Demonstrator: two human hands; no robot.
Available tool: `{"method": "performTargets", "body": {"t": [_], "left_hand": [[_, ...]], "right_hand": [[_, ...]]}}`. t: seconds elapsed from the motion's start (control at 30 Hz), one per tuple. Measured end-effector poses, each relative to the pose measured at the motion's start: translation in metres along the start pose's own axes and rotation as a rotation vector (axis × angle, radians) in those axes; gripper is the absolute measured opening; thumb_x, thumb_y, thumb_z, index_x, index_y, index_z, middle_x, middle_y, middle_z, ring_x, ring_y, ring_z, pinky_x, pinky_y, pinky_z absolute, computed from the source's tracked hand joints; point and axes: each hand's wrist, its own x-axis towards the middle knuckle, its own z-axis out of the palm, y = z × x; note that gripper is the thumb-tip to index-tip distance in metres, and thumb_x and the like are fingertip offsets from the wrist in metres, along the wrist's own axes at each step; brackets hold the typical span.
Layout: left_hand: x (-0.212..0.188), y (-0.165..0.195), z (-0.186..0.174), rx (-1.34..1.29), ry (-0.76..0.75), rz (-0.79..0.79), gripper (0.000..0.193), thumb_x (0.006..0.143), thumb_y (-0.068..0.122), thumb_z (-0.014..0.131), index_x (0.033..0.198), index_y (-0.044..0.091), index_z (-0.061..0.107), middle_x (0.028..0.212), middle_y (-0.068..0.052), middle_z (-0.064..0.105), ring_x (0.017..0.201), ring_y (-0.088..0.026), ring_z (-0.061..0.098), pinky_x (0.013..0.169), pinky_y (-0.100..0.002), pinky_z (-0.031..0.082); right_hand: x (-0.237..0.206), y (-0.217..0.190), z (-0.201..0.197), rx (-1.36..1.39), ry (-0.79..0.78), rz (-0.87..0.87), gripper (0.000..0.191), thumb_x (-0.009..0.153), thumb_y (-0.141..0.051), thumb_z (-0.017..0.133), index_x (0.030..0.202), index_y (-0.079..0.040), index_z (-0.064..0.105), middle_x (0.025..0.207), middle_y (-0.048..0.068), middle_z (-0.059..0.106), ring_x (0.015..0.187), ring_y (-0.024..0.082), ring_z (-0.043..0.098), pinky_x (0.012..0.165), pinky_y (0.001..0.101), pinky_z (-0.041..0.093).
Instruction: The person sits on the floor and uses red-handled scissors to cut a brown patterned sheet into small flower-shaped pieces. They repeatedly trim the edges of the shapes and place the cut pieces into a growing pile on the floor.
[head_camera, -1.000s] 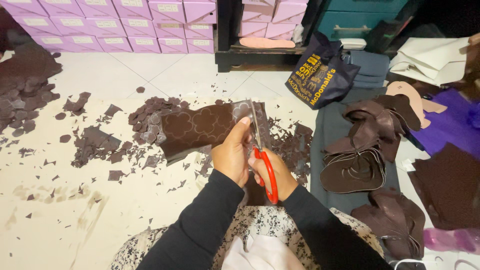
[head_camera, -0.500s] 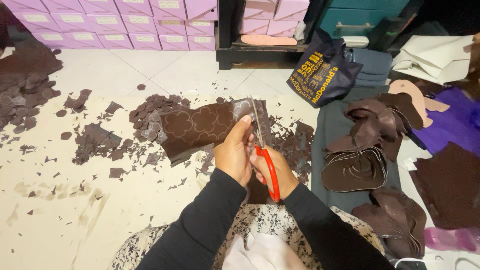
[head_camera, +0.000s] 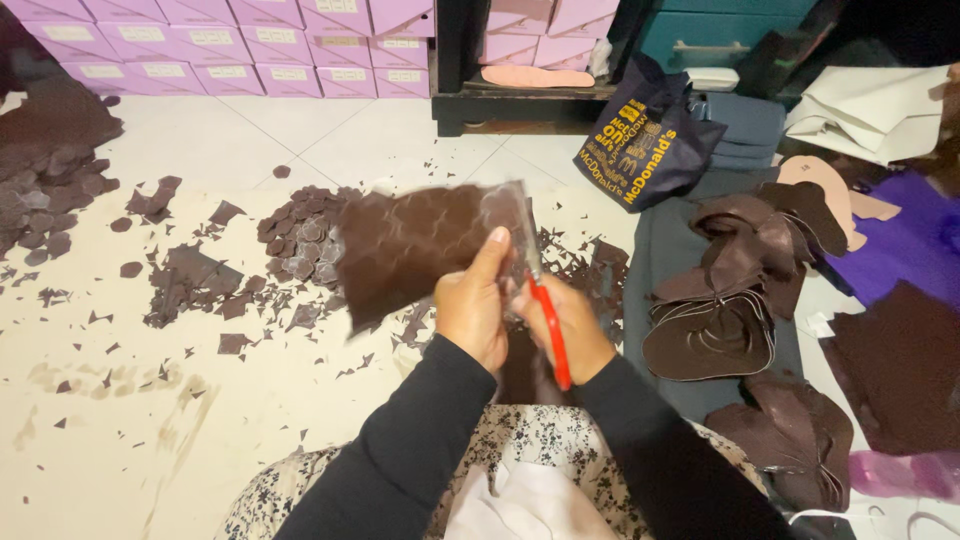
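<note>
My left hand (head_camera: 473, 305) grips the right edge of a dark brown sheet (head_camera: 420, 240) marked with rows of rounded outlines, holding it up and tilted above the floor. My right hand (head_camera: 570, 325) is closed on red-handled scissors (head_camera: 545, 320), whose blades point up along the sheet's right edge. The sheet looks blurred. Both arms wear dark sleeves above a floral lap.
Brown offcuts (head_camera: 200, 275) and small cut pieces (head_camera: 300, 225) litter the white tiled floor. A stack of brown cut shapes (head_camera: 720, 320) lies on a dark cloth at right, with a dark bag (head_camera: 645, 140) behind. Pink boxes (head_camera: 230, 45) line the back wall.
The brown sheet has been lifted and swung up toward me, with both hands rising slightly; the scissors stay at its right edge.
</note>
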Motion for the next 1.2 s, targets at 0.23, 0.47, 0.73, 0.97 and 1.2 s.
{"method": "performTargets", "body": {"t": [0.23, 0.47, 0.73, 0.97, 1.2], "left_hand": [[0.009, 0.016, -0.009, 0.665, -0.493, -0.318, 0.035, 0.098, 0.037, 0.06, 0.098, 0.004, 0.073, 0.092, -0.004, 0.072, 0.077, -0.01, 0.066, 0.073, -0.025, 0.055], [-0.006, 0.066, -0.005, 0.994, -0.112, 0.598, 0.029, 0.098, 0.027, 0.067, 0.098, -0.001, 0.074, 0.096, -0.012, 0.076, 0.077, -0.018, 0.066, 0.073, -0.032, 0.055], [-0.004, 0.089, -0.011, 0.974, -0.411, 0.775, 0.018, 0.096, 0.021, 0.072, 0.097, 0.003, 0.069, 0.087, 0.001, 0.068, 0.075, -0.007, 0.057, 0.07, -0.024, 0.05], [0.0, 0.084, -0.013, 0.784, -0.471, 0.491, 0.011, 0.097, 0.014, 0.073, 0.094, 0.005, 0.07, 0.081, 0.007, 0.063, 0.072, 0.0, 0.05, 0.064, -0.019, 0.044], [-0.005, 0.078, -0.009, 0.686, -0.475, 0.334, 0.01, 0.093, 0.012, 0.074, 0.096, 0.003, 0.073, 0.085, 0.003, 0.071, 0.074, -0.002, 0.06, 0.066, -0.019, 0.051]], "right_hand": [[0.003, -0.008, -0.037, -0.34, 0.134, -0.164, 0.016, 0.096, -0.017, 0.063, 0.091, -0.004, 0.055, 0.072, -0.001, 0.054, 0.067, 0.012, 0.049, 0.061, 0.0304, 0.044], [-0.001, -0.007, -0.041, -0.099, -0.093, -0.042, 0.016, 0.096, -0.016, 0.061, 0.087, -0.007, 0.052, 0.071, -0.002, 0.046, 0.062, 0.007, 0.042, 0.054, 0.026, 0.036], [-0.008, -0.013, -0.031, 0.165, -0.293, 0.079, 0.014, 0.095, -0.018, 0.058, 0.093, -0.005, 0.051, 0.069, 0.0, 0.049, 0.06, 0.01, 0.046, 0.054, 0.0264, 0.041], [-0.008, -0.004, -0.032, 0.217, -0.362, 0.071, 0.024, 0.095, -0.016, 0.058, 0.114, -0.001, 0.058, 0.074, 0.001, 0.051, 0.064, 0.011, 0.047, 0.058, 0.0273, 0.042], [-0.01, 0.01, -0.032, 0.165, -0.353, 0.093, 0.051, 0.092, -0.014, 0.06, 0.14, -0.001, 0.05, 0.078, 0.004, 0.059, 0.074, 0.014, 0.057, 0.069, 0.0298, 0.05]]}}
